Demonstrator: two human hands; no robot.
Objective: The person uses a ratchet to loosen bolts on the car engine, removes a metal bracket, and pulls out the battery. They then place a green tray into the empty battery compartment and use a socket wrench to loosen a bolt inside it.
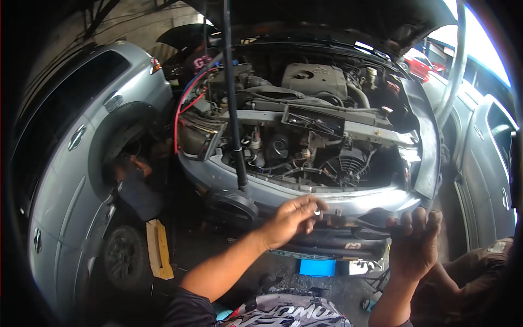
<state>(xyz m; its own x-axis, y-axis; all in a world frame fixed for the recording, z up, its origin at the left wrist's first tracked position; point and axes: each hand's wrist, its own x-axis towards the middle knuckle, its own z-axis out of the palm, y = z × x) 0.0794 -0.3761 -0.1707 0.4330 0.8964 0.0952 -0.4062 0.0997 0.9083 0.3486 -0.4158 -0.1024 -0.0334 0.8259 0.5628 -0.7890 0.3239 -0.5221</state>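
Note:
My left hand [290, 222] is in front of the car's bumper, thumb and fingers pinched together around a small shiny piece [317, 212], too small to name. To its right, my right hand [417, 242] has its fingers curled around the end of a long dark tool that looks like a ratchet [339, 220]. The tool's head points toward my left fingertips, and a short stub stands up from it. Behind both hands is the car's front bumper [278, 196], below the open engine bay. A tray of tools [313, 121] rests on the radiator crossbar [376, 132].
A dark upright pole [231, 98] stands before the engine bay. At left are a silver car [71, 147], a crouching person [139, 188], a loose wheel [124, 256] and a yellow wooden piece [158, 249]. A blue box [317, 267] lies below the bumper. Another person's leg [485, 272] is at right.

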